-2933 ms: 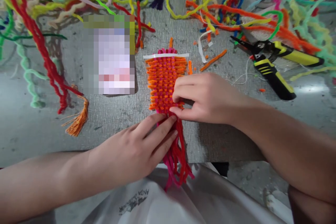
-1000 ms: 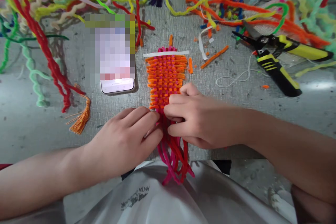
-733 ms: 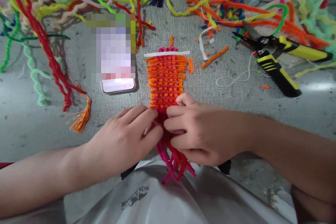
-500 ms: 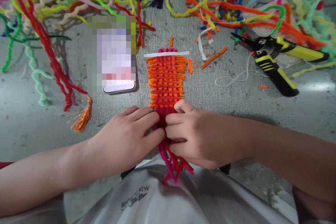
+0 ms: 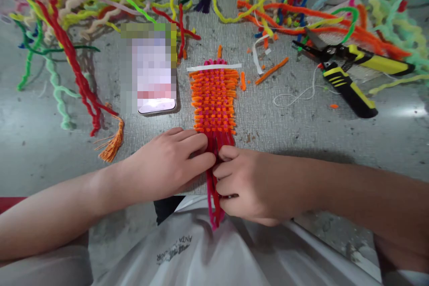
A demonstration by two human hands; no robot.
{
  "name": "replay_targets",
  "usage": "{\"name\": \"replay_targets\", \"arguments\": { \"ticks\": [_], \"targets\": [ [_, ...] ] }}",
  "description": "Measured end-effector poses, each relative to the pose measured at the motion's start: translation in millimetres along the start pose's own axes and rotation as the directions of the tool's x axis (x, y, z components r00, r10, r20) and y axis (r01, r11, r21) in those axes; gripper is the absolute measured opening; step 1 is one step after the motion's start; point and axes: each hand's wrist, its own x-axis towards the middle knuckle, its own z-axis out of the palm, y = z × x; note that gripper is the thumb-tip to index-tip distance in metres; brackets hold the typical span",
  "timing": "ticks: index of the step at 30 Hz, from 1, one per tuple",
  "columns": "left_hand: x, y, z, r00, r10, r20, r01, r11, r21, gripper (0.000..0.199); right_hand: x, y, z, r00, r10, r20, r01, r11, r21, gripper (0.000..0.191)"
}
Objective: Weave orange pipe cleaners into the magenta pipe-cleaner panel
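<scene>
Right hand has moved down from the lower right edge of the woven piece, where it was 2.9 s ago, to the strands below. Strand ends, splayed apart at that time, now lie in a narrower bundle. Left hand now lies higher, at the lower left corner of the weave.

Grip, right: fingers curled inward and pressed together on the red and pink strands. Grip, left: thumb and forefinger bent towards each other, tips against the strands; whether they pinch cannot be told.

Location: the orange and pink woven piece lies flat on the worktop, upper end away from the person. Its strands run between the 2 hands and over the near edge, in front of the grey shirt. 1 white strip crosses the weave near its upper end.

Left of the weave: 1 phone, largely blurred out; further left, 1 orange tassel beside red fuzzy stems. Right of the weave: 1 loose orange piece, 1 looped white cord and 1 pair of shears, blades open, handles black and yellow. Fuzzy stems of mixed colours are heaped across the far part of the worktop.
</scene>
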Motion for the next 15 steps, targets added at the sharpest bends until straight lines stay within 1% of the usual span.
{"name": "replay_targets", "arguments": {
  "ticks": [3,4,6,7,8,10,11,12,13,14,15],
  "targets": [
    [-2,-4,-2.1,0.999,0.011,-0.047,-0.010,1.000,0.020,0.022,0,1,-2,1.000,-0.011,-0.008,0.012,0.997,0.075,0.027],
    [-2,-6,-3.3,0.998,0.006,-0.066,-0.003,0.999,0.036,0.022,0,3,-4,0.999,-0.009,-0.041,0.013,0.995,0.095,0.029],
    [-4,-9,-6.4,0.996,-0.024,-0.083,0.031,0.995,0.090,0.021,0,9,-6,0.987,0.023,-0.161,-0.006,0.994,0.108,0.033],
    [-4,-11,-8.0,0.995,-0.043,-0.091,0.054,0.991,0.124,0.021,0,14,-7,0.967,0.064,-0.246,-0.039,0.994,0.104,0.033],
    [-5,-13,-9.4,0.993,-0.066,-0.095,0.080,0.984,0.157,0.021,-1,19,-9,0.935,0.118,-0.333,-0.091,0.991,0.095,0.032],
    [-5,-15,-11.2,0.991,-0.094,-0.100,0.113,0.973,0.200,0.023,-3,30,-10,0.839,0.234,-0.491,-0.228,0.971,0.073,0.026],
    [-5,-16,-11.6,0.990,-0.097,-0.101,0.117,0.971,0.209,0.023,-4,35,-10,0.794,0.274,-0.542,-0.288,0.956,0.062,0.022],
    [-5,-17,-11.6,0.991,-0.092,-0.097,0.111,0.971,0.211,0.024,-5,40,-10,0.763,0.300,-0.573,-0.331,0.942,0.052,0.017],
    [-5,-17,-11.5,0.993,-0.081,-0.087,0.098,0.973,0.209,0.024,-6,44,-10,0.751,0.311,-0.583,-0.356,0.934,0.039,0.014],
    [-5,-17,-11.2,0.995,-0.067,-0.077,0.081,0.975,0.207,0.025,-7,47,-10,0.757,0.308,-0.576,-0.361,0.932,0.023,0.011],
    [-4,-18,-10.9,0.996,-0.050,-0.071,0.064,0.976,0.207,0.026,-7,50,-9,0.774,0.301,-0.557,-0.358,0.934,0.007,0.010]
  ]
}}
